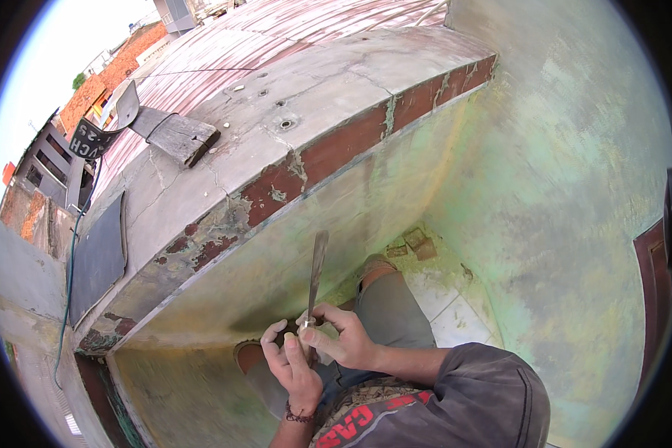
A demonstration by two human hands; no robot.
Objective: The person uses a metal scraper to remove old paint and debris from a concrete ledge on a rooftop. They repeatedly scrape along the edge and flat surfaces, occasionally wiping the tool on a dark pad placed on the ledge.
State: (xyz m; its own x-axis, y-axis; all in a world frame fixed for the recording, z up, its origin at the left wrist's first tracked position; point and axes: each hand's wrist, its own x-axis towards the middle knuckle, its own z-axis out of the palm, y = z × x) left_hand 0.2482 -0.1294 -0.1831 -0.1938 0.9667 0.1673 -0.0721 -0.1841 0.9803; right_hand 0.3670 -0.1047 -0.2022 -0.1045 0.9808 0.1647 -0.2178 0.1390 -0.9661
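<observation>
My right hand [343,340] pinches the lower end of a long, narrow metal blade [317,272]. The blade points up and away from me, slightly wider toward its far end; its handle is hidden by my fingers, so its exact kind cannot be told. Close beside it is my left hand [295,366], dusty, palm up, with thumb and fingers apart. Its fingertips are near the base of the blade; whether they touch it is unclear. Both hands are above my lap, in front of the low wall [336,201].
A weathered wood block [173,137] with a curved dark strip [97,140] lies on the cracked ledge [261,119]. A dark flat sheet [101,257] and a green hose [68,299] are at left. Patchy green wall [567,187] rises at right. Broken tile pieces [418,243] lie in the corner.
</observation>
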